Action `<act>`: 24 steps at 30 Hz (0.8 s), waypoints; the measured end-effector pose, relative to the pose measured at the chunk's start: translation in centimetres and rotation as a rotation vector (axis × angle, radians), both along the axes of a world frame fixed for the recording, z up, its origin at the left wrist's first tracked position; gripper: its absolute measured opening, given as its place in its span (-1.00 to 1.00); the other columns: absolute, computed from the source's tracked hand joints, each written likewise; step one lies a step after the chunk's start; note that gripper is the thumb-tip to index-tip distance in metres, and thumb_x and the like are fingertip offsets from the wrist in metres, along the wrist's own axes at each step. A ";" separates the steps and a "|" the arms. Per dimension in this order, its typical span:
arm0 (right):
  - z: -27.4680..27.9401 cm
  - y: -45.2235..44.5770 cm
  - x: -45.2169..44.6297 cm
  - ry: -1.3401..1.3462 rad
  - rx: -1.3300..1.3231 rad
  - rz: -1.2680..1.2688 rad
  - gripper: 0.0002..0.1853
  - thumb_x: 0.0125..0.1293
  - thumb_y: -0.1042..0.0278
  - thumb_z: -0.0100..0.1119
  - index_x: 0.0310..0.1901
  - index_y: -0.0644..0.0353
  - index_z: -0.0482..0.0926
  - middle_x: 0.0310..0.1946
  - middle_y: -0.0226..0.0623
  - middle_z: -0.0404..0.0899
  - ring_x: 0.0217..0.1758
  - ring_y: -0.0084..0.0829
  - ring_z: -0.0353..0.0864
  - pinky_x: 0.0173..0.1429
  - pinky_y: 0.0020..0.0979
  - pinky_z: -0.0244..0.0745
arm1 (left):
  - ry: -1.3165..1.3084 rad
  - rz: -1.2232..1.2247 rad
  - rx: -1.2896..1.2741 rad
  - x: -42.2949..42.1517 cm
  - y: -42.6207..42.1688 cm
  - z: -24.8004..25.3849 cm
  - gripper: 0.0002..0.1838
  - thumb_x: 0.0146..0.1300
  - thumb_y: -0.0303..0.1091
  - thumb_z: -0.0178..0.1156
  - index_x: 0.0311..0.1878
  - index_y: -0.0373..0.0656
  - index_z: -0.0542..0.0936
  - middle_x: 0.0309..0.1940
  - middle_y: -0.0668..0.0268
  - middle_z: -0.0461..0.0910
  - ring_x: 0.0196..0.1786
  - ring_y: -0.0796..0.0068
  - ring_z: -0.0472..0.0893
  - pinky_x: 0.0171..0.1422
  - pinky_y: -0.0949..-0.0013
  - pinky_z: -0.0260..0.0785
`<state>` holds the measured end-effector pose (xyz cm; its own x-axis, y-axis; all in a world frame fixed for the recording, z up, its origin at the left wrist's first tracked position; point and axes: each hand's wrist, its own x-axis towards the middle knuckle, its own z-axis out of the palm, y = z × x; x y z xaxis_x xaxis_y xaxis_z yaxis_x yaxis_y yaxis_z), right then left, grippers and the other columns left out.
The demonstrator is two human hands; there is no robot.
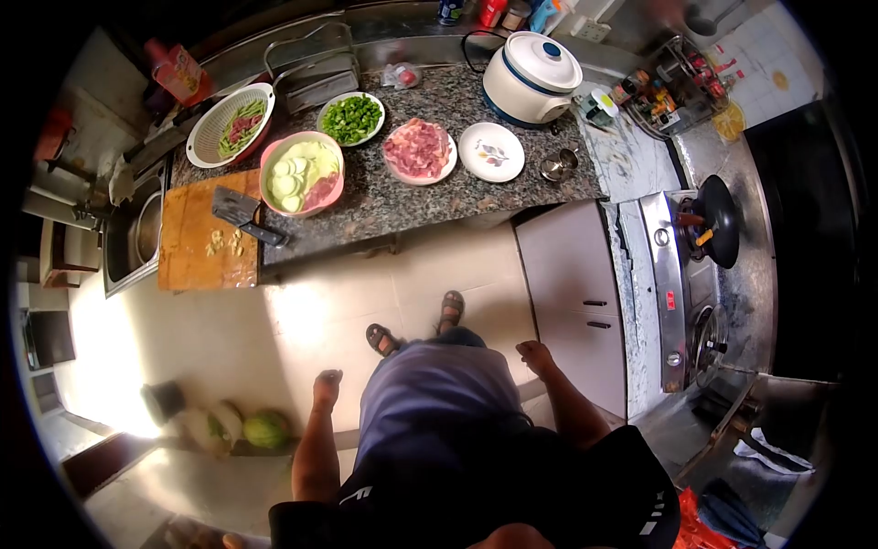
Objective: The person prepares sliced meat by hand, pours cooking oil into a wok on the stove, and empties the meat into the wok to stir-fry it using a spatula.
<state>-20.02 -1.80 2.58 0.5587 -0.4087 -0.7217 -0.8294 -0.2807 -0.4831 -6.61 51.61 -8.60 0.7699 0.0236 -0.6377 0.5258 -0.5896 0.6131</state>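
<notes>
Both partly curled, empty: left hand (pixel 327 388), right hand (pixel 534 357) | cut meat (pixel 418 148): pink, heaped

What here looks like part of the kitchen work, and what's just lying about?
Seemingly part of the work:
- wooden board
- cleaver
- bowl of pale slices
- plate of chopped greens
- plate of raw meat
- colander

Probably just lying about:
- green melon on the floor
- dark bin
- pink bottle
</notes>
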 end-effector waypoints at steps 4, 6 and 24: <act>0.0 0.1 0.3 -0.001 0.010 -0.053 -0.61 0.20 0.12 0.11 -0.17 0.34 0.54 -0.40 -0.25 0.57 -0.40 -0.45 0.53 -0.29 -0.42 0.41 | -0.022 -0.034 0.009 -0.3 0.5 -1.2 -0.69 0.16 -0.16 0.18 -0.31 -0.26 0.58 -0.31 0.08 0.60 -0.20 0.16 0.56 -0.08 0.26 0.37; -0.1 -0.1 0.4 0.011 0.000 -0.026 -0.62 0.20 0.13 0.11 -0.17 0.34 0.55 -0.40 -0.26 0.58 -0.40 -0.46 0.53 -0.30 -0.42 0.41 | -0.020 -0.021 0.013 -0.4 0.5 -1.1 -0.69 0.16 -0.15 0.18 -0.31 -0.26 0.58 -0.30 0.07 0.60 -0.19 0.16 0.56 -0.07 0.26 0.37; 0.8 1.3 -0.7 0.060 0.058 0.057 -0.65 0.18 0.12 0.12 -0.19 0.27 0.55 -0.51 -0.26 0.55 -0.51 -0.49 0.47 -0.43 -0.43 0.39 | 0.021 -0.004 0.032 -1.3 0.9 -0.6 -0.67 0.17 -0.10 0.16 -0.30 -0.24 0.59 -0.30 0.08 0.60 -0.18 0.18 0.57 -0.06 0.26 0.37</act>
<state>-20.68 -0.53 3.39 0.5347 -0.3342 -0.7762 -0.8409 -0.3012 -0.4496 -7.89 52.48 -9.16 0.7564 0.0414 -0.6527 0.5363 -0.6107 0.5827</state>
